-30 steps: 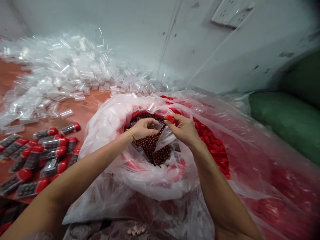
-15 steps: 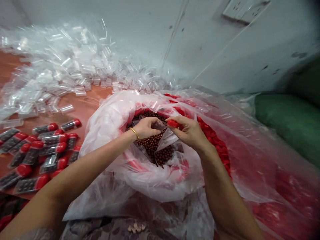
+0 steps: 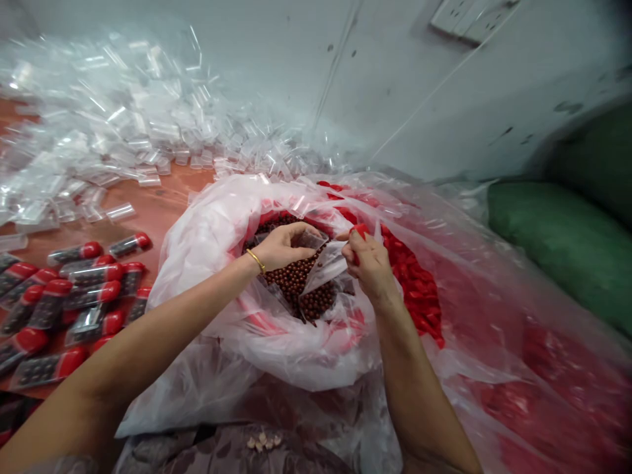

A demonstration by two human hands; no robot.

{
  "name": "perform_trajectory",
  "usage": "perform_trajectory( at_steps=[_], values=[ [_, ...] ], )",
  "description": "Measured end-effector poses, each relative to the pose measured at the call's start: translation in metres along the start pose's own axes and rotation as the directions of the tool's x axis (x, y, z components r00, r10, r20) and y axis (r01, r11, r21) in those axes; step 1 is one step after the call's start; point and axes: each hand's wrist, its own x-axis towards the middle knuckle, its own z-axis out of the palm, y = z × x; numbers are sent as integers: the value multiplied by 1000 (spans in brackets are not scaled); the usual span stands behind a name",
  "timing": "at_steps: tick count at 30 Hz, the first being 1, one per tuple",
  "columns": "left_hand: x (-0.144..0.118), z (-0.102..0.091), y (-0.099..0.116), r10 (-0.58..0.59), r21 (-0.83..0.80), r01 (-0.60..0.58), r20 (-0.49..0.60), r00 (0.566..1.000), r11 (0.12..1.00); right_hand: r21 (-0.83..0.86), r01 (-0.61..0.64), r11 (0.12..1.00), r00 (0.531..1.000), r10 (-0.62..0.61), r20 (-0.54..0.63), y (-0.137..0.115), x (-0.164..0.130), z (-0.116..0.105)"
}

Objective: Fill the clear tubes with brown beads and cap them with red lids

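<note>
Over a bag-lined tub of small brown beads (image 3: pixel 291 280), my left hand (image 3: pixel 282 249) curls its thumb and fingers around a clear plastic tube (image 3: pixel 317 241). How full the tube is I cannot make out. A gold bracelet circles that wrist. Just to the right, my right hand (image 3: pixel 366 260) is closed on a red cap (image 3: pixel 360 230), pinched by thumb and fingers. The cap is apart from the tube. Folds of white plastic film (image 3: pixel 328 266) lie among the beads below both hands.
Filled tubes with red caps (image 3: pixel 93 273) lie on the orange table (image 3: pixel 162 204) at left. Clear empty tubes (image 3: pixel 123 125) heap up behind. Red caps (image 3: pixel 415 283) lie in a clear bag at right, near a green sack (image 3: pixel 553 230). A wall stands behind.
My right hand has turned its fingers upward and drawn the red cap slightly up and away from the tube. My left hand stays over the beads. The whole view has shifted a little.
</note>
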Motion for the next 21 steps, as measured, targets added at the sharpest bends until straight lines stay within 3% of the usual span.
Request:
perform_trajectory(
  at_steps=[3, 6, 9, 11, 13, 15, 17, 21],
  values=[
    [-1, 0, 2, -23, 16, 22, 56, 998, 1000, 240, -127, 962, 992, 125, 23, -2, -2, 0],
    [-2, 1, 4, -39, -16, 39, 39, 998, 999, 220, -128, 967, 992, 129, 10, 0, 1, 0],
    [-2, 0, 7, -73, -81, 73, 8, 997, 994, -152, -5, 988, 1000, 3, -12, 9, 5, 5],
    [-3, -1, 9, -102, -127, 100, -9, 995, 987, -508, 105, 855, 991, -45, 129, 14, 5, 15],
    [-4, -2, 11, -134, -191, 129, -10, 991, 973, -755, 273, 597, 922, 63, 383, 19, 2, 28],
    [-5, -3, 14, -173, -264, 167, 2, 985, 950, -804, 453, 386, 797, 229, 559, 23, -3, 43],
    [-6, -3, 16, -206, -310, 202, 19, 978, 929, -773, 555, 309, 708, 312, 633, 26, -8, 53],
    [-7, -4, 15, -212, -334, 209, 27, 977, 919, -756, 587, 290, 678, 333, 655, 27, -11, 54]
  ],
)
